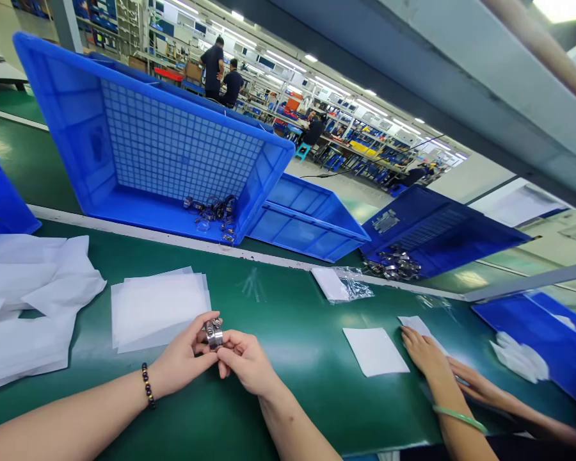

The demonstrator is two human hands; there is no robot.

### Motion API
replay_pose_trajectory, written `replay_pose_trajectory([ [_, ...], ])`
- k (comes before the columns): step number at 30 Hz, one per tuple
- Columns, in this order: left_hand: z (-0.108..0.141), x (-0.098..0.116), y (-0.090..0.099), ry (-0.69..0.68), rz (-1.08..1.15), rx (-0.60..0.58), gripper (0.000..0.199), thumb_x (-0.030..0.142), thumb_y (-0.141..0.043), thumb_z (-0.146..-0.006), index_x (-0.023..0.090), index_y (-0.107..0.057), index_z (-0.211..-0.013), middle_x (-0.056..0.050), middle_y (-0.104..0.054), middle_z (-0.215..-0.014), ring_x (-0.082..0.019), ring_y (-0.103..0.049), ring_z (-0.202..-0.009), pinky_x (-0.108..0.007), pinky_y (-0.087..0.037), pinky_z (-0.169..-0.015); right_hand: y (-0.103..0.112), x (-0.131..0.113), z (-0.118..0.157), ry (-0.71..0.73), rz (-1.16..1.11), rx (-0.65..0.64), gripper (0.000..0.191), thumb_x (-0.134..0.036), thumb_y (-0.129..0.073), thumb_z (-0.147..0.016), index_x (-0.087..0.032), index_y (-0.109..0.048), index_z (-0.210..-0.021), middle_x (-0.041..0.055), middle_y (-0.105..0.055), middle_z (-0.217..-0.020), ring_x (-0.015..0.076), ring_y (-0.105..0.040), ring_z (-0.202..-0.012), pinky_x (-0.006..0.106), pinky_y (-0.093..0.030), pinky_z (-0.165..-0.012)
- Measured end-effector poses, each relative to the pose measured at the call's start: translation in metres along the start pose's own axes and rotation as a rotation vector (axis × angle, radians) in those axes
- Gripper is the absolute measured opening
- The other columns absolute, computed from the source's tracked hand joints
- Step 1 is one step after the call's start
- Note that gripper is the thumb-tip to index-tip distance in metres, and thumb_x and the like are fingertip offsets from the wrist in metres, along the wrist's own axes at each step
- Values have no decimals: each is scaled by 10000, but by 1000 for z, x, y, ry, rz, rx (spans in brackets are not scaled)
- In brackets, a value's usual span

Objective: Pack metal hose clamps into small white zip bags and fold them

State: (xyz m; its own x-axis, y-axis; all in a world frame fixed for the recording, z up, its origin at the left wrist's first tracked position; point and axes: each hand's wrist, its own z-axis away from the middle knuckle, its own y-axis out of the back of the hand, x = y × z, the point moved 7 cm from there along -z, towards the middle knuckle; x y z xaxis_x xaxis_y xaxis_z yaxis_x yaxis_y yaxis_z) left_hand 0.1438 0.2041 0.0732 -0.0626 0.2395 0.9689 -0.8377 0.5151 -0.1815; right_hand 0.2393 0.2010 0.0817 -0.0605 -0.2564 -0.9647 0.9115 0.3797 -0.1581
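1 metal part (214, 334) is partly hidden by fingers (203, 364).

Fingers of the left hand (187, 358) and right hand (249, 365) cover parts of the metal ring piece (214, 334) — its far side stays hidden. The left edge cuts off the white sheets (33, 346) and the small blue bin (4, 202). A co-worker's second hand (477, 382) is partly behind the wrist with the green bangle (458, 417). Goods on the distant shelves (369, 137) — too small to tell.
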Motion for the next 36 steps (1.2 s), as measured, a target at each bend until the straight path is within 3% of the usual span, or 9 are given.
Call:
replay_pose_trajectory([
  [8, -8, -1, 3, 14, 188, -42, 598, 233, -652, -730, 253, -345, -1243, -102, -450, -1226, -221, -504, -1078, -350, -437, -894, 8, 8, 2, 25, 101, -24, 161, -312, -523, -809, -158, -562, -782, -39, -525, -505, 73, -464, -444, 208, -378, -505],
  [17, -8, -2, 2, 65, 281, -40, 653, 245, -682, -714, 264, -342, -1271, -101, -474, -1215, -209, -524, -1043, -347, -429, -877, 11, -2, 9, 123, 252, 44, 196, -290, -438, -874, -155, -568, -815, 8, -603, -613, 96, -550, -567, 224, -462, -606],
  [24, -7, -2, -2, 53, 313, -22, 597, 249, -681, -719, 273, -355, -1219, -94, -455, -1194, -118, -577, -753, -309, -471, -710, 6, -7, 7, 139, 116, 11, 194, -304, -502, -841, -154, -605, -776, 14, -616, -663, 118, -597, -631, 256, -500, -672],
  [31, -7, -1, 1, 79, 304, -3, 587, 244, -686, -714, 264, -363, -1204, -92, -462, -1178, -208, -537, -1017, -328, -472, -808, 7, -1, 4, 82, -32, 52, 125, -258, -605, -752, -149, -596, -691, -4, -607, -638, 117, -594, -612, 246, -497, -661],
  [36, -7, -4, 0, 52, 225, -31, 621, 249, -641, -752, 273, -286, -1261, -104, -445, -1215, -223, -515, -1076, -362, -464, -854, 11, -2, 2, 91, -23, 82, 130, -259, -623, -742, -145, -619, -680, 4, -624, -661, 115, -591, -619, 235, -485, -641],
])
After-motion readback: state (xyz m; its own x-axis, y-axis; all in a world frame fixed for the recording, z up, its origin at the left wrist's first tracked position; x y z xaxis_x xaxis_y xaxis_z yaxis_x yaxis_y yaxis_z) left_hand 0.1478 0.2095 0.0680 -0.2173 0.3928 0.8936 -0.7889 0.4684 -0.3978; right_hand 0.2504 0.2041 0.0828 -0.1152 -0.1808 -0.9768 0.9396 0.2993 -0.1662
